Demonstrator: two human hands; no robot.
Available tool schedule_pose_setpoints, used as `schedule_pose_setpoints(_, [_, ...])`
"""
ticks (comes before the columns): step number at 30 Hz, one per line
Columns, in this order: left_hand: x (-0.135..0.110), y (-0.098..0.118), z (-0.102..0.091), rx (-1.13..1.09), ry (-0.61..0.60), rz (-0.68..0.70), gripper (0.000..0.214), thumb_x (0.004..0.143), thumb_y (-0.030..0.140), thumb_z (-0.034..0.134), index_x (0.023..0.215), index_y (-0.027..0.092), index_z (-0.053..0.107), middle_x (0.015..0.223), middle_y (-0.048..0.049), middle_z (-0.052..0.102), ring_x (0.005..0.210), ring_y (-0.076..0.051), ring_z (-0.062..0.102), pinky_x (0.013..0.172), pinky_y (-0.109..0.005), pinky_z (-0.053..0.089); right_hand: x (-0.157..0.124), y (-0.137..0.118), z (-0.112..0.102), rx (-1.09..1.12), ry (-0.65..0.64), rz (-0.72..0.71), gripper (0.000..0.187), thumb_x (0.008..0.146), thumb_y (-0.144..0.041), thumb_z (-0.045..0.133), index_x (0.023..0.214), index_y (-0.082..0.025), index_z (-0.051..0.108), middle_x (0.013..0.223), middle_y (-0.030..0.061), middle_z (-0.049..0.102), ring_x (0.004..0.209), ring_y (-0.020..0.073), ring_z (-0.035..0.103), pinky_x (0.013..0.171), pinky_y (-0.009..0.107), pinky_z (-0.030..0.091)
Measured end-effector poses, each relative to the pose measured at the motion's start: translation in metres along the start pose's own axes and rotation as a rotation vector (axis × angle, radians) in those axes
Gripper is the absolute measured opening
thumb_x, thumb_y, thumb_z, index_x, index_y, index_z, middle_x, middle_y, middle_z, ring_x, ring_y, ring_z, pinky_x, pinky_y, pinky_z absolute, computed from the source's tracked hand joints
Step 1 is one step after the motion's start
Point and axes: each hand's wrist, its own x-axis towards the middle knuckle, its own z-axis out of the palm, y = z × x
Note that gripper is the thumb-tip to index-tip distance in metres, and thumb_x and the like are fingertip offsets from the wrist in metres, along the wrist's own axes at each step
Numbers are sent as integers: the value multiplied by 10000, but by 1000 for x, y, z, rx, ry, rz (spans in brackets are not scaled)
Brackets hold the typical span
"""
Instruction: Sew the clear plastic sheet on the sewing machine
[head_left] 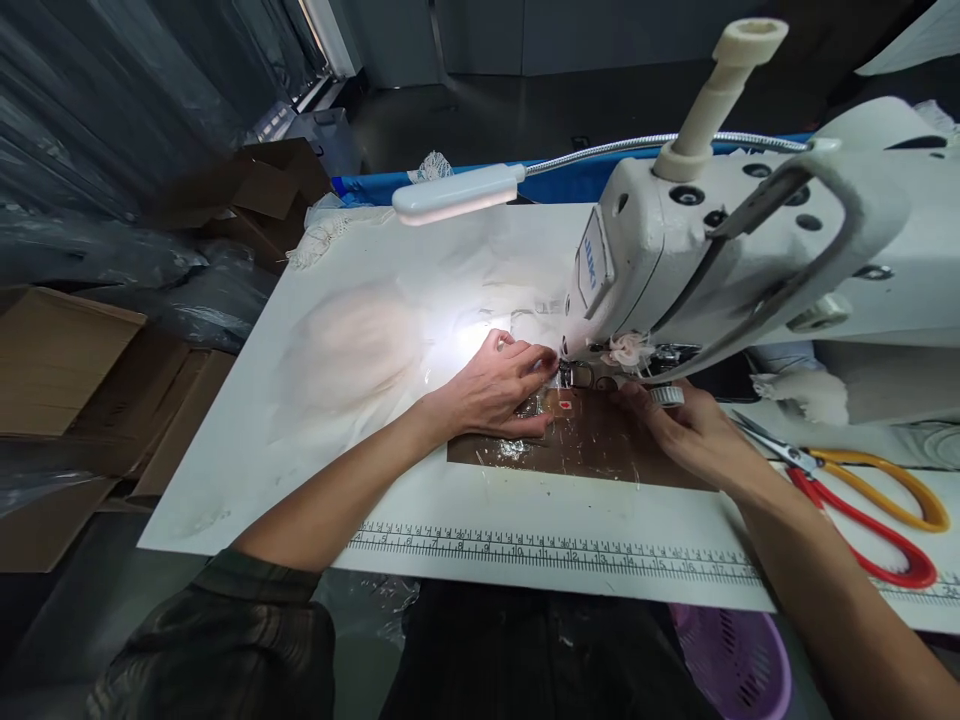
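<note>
My left hand [499, 388] lies palm down left of the presser foot [576, 374], fingers and thumb spread, its fingertips close to the foot. Sheer white fabric [360, 345] spreads over the table to its left and behind it. My right hand [694, 428] is on the right side of the needle area, thumb and fingers drawn together in a pinch. What they grip is too small to make out, and a knurled knob partly covers them. Beneath both hands is a brown, shiny plate [600, 440] with a small red mark near the foot.
The white sewing machine head [637, 250] stands at right, a lamp [457, 193] shining left of it. Scissors [810, 462] with orange and red handles lie beside my right forearm. A ruler strip [525, 550] runs along the front edge. Cardboard boxes [67, 350] stand at left.
</note>
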Motion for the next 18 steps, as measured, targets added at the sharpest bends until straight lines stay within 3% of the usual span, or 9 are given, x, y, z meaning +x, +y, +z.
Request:
schedule_pose_setpoints(5, [0, -4, 1, -131, -18, -41, 664, 880, 531, 476, 1412, 155, 349, 1509, -152, 323, 1363, -326, 321, 1115, -545, 194, 3, 15, 6, -19, 63, 16, 318, 893, -481, 506, 971, -193, 614, 811, 40, 635, 723, 205, 587, 641, 333, 494])
schedule_pose_setpoints(10, [2, -7, -1, -241, -42, -85, 689, 837, 512, 560, 1407, 178, 364, 1506, -148, 340, 1388, -326, 308, 1143, -586, 143, 3, 20, 6, -35, 61, -38, 317, 907, -489, 477, 950, -204, 607, 800, 39, 639, 700, 206, 588, 599, 327, 496])
schedule_pose_setpoints(14, [7, -16, -8, -322, -51, -101, 618, 830, 464, 604, 1357, 192, 427, 1385, -131, 495, 1299, -298, 433, 1130, -553, 221, -1, 9, 6, -77, 15, -111, 293, 927, -438, 457, 1011, -208, 618, 921, 77, 673, 811, 237, 633, 704, 369, 533])
schedule_pose_setpoints(18, [24, -32, -25, -366, -78, -93, 335, 901, 406, 526, 1159, 200, 579, 1215, -79, 611, 1083, -213, 587, 964, -377, 446, -20, -9, 0, -77, -147, -248, 364, 939, -366, 456, 1267, -250, 564, 1210, 98, 639, 1092, 277, 608, 909, 447, 514])
